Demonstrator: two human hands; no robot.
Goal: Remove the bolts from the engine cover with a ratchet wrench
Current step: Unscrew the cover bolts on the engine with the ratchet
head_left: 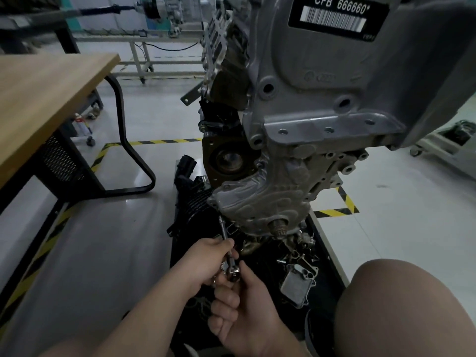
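Note:
A grey engine stands upright on a black base, and its ribbed lower engine cover (260, 202) faces me. A ratchet wrench (233, 272) carries a thin extension bar (223, 229) that slants up to the cover's lower left edge. My left hand (206, 256) pinches the bar near its lower end. My right hand (240, 313) grips the wrench just below the shiny ratchet head, with the handle hidden in the palm. The bolt at the bar's tip is too small to make out.
A wooden table (43, 99) on a black frame stands to the left. Loose metal parts, among them a ribbed aluminium housing (298, 284), lie on the black base (324, 253) under the engine. My bare knee (401, 310) is at lower right. Yellow-black tape marks the floor.

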